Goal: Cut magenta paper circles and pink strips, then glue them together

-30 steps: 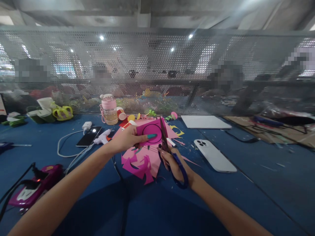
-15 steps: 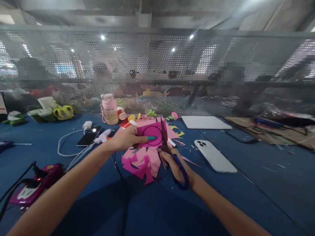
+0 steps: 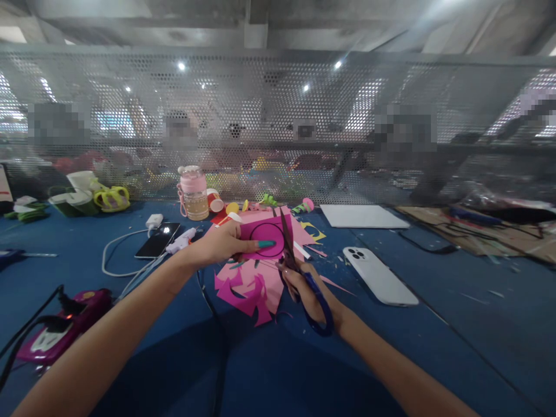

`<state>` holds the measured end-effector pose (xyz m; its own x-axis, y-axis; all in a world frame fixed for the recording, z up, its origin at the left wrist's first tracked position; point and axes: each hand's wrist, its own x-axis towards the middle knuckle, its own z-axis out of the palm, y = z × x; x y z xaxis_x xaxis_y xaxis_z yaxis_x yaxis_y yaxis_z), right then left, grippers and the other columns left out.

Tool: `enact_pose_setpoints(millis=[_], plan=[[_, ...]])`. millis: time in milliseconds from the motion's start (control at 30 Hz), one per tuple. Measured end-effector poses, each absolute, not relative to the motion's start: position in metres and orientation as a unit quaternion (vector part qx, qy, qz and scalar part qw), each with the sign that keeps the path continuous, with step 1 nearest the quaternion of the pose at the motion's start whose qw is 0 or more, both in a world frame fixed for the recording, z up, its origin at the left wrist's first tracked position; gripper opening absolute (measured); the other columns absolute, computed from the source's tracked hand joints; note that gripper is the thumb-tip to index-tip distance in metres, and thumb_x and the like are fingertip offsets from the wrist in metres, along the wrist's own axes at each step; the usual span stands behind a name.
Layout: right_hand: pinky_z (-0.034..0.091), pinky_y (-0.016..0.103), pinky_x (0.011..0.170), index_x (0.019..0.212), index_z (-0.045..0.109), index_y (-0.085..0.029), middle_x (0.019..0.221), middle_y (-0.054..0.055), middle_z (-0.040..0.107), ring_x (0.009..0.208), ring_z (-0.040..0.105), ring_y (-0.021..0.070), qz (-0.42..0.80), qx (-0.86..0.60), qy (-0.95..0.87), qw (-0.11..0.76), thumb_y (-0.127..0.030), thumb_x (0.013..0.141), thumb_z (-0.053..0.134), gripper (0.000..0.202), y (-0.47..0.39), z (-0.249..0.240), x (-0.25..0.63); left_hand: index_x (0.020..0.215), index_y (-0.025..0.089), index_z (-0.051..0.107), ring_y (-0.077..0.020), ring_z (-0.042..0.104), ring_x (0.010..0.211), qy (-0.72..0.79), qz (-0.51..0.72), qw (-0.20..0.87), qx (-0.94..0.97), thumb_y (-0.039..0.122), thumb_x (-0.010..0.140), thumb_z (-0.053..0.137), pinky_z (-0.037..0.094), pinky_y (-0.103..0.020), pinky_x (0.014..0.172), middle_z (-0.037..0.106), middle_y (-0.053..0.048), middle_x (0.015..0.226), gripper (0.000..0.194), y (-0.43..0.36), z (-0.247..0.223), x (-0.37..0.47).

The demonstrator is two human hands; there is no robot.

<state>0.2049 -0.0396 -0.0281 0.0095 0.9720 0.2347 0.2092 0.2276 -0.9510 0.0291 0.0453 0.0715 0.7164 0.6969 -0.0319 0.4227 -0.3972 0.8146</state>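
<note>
Being pinched at left by the left hand point(image 3: 219, 243), the magenta paper with a black-drawn circle point(image 3: 264, 233) is straddled just right of that circle by parted, far-pointing, blue-handled metal scissors point(image 3: 290, 255), gripped in the curled right hand point(image 3: 307, 288).

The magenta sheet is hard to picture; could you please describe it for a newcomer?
On the blue table, find the paper scraps mid-view. Over them, the left hand holds the sheet, the scissors at its right edge; a drawn black circle sets it apart from the scraps.
</note>
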Motion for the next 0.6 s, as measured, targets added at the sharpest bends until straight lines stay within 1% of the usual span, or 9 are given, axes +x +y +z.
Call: enact_pose_setpoints(millis=[100,233,433,600], plan=[[0.031,0.027,0.045,0.077,0.048,-0.021,0.052,-0.007,0.038,0.045,0.038,0.012,0.382,-0.488,-0.601,0.505,-0.053,0.082,0.047,0.033,-0.04,-0.024,0.203,0.041,0.014,0.052,-0.0043,0.033,0.034,0.341,0.157,0.441,0.815,0.03,0.077,0.061,0.021,-0.02,0.037,0.045,0.003,0.037,0.04,0.047,0.07,0.029],[0.036,0.028,0.052,0.067,0.044,-0.023,0.053,-0.005,0.042,0.05,0.042,0.0132,0.355,-0.481,-0.624,0.504,-0.05,0.082,0.047,0.032,-0.042,-0.014,0.201,0.045,0.014,0.051,-0.0046,0.036,0.037,0.324,0.154,0.482,0.799,0.027,0.076,0.062,0.027,-0.019,0.04,0.045,0.003,0.04,0.036,0.047,0.068,0.03],[0.035,0.027,0.048,0.07,0.043,-0.023,0.053,-0.006,0.04,0.047,0.04,0.0127,0.375,-0.489,-0.612,0.496,-0.05,0.081,0.047,0.029,-0.041,-0.016,0.201,0.046,0.014,0.05,-0.0045,0.036,0.038,0.333,0.148,0.49,0.792,0.023,0.077,0.061,0.027,-0.019,0.04,0.045,0.003,0.04,0.033,0.046,0.069,0.029],[0.033,0.026,0.046,0.072,0.044,-0.022,0.052,-0.007,0.037,0.045,0.038,0.0114,0.384,-0.486,-0.604,0.502,-0.051,0.081,0.047,0.03,-0.04,-0.021,0.202,0.044,0.014,0.05,-0.0042,0.035,0.037,0.341,0.144,0.472,0.8,0.028,0.076,0.062,0.024,-0.018,0.038,0.046,0.003,0.039,0.036,0.046,0.07,0.028]])
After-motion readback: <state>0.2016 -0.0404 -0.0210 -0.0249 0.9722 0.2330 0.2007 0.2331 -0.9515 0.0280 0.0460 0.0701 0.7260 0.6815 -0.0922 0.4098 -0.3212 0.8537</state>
